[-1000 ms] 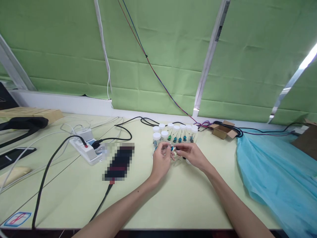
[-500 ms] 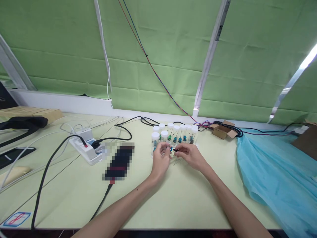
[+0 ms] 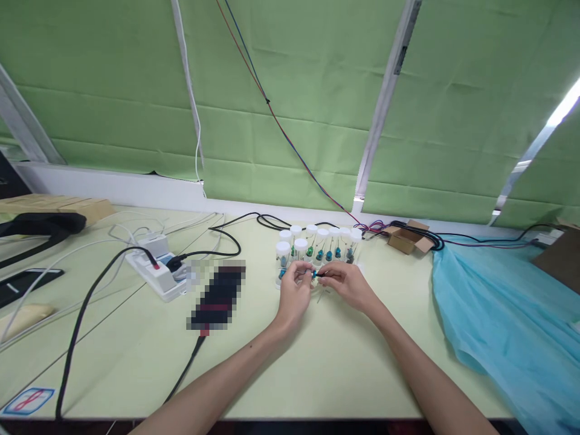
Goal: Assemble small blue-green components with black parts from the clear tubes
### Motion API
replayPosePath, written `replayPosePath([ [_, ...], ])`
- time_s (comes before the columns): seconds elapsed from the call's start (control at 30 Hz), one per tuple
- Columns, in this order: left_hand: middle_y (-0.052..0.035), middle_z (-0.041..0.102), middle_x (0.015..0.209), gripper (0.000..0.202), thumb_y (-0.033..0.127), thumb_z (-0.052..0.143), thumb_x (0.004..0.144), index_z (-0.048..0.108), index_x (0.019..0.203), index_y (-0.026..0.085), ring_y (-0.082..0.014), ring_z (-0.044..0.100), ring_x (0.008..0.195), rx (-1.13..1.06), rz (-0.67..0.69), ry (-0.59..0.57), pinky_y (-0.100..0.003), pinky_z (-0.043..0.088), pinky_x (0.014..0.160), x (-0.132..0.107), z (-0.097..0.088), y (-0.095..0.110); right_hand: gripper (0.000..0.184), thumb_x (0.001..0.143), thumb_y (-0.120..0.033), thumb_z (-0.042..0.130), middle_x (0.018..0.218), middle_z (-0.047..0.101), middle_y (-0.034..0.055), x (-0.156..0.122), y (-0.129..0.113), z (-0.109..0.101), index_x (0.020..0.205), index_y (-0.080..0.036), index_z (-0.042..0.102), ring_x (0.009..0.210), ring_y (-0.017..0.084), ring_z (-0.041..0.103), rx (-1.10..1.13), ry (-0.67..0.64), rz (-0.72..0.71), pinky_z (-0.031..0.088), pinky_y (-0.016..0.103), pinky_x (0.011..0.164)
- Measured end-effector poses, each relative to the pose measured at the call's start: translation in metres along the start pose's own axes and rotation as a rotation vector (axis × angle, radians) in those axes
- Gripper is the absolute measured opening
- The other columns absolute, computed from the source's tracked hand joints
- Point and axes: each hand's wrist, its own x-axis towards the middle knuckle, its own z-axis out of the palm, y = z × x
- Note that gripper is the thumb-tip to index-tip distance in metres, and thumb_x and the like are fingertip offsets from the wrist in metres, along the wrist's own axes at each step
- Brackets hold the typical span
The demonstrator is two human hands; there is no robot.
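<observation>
My left hand (image 3: 295, 287) is closed in a pinch on a small blue part (image 3: 313, 274), just in front of the jars. Facing it, my right hand (image 3: 345, 283) pinches a small black piece (image 3: 321, 275) whose tip meets or nearly meets the blue part. Both pieces are too small to name exactly. Behind my hands stand several clear jars (image 3: 283, 257) with white lids, holding blue and green parts with thin metal stems. Under my right fingers a thin, pale rod-like thing (image 3: 322, 295) shows near the tabletop.
A white power strip (image 3: 158, 275) with plugs and cables lies to the left, beside a pixelated dark device (image 3: 218, 297) on a cable. A small cardboard box (image 3: 408, 237) sits at the back right. Blue sheeting (image 3: 493, 314) covers the right side of the table (image 3: 353, 374).
The black piece in my right hand has come closer to the blue part in my left. Both hands keep their pinches and otherwise barely shift.
</observation>
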Motion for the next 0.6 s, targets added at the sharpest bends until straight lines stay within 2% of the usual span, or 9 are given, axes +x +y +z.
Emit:
replayPosePath([
  [0.3, -0.0055, 0.065, 0.087, 0.011, 0.027, 0.056, 0.081, 0.059, 0.088, 0.018, -0.0165, 0.062, 0.077, -0.069, 0.000, -0.013, -0.027, 0.047, 0.068, -0.002, 0.001, 0.004, 0.024, 0.074, -0.034, 0.071, 0.090, 0.068, 0.0054, 0.001, -0.004, 0.000, 0.091, -0.018, 0.065, 0.081, 0.020, 0.067, 0.148, 0.028, 0.054, 0.055, 0.034, 0.077],
  [0.43, -0.0062, 0.066, 0.087, 0.015, 0.029, 0.058, 0.081, 0.060, 0.090, 0.018, -0.0166, 0.063, 0.075, -0.083, 0.010, -0.011, -0.029, 0.049, 0.069, -0.003, 0.001, 0.008, 0.025, 0.072, -0.037, 0.073, 0.086, 0.069, 0.0059, 0.001, -0.005, -0.001, 0.087, -0.018, 0.067, 0.083, 0.021, 0.066, 0.200, 0.042, 0.068, 0.054, 0.036, 0.079],
  [0.6, -0.0055, 0.067, 0.085, 0.017, 0.030, 0.058, 0.082, 0.062, 0.093, 0.017, -0.0156, 0.064, 0.070, -0.107, 0.035, -0.008, -0.030, 0.050, 0.070, -0.003, 0.001, 0.010, 0.030, 0.069, -0.038, 0.075, 0.093, 0.071, 0.0077, 0.001, -0.010, -0.003, 0.093, -0.019, 0.072, 0.084, 0.022, 0.067, 0.251, 0.050, 0.078, 0.054, 0.038, 0.080],
])
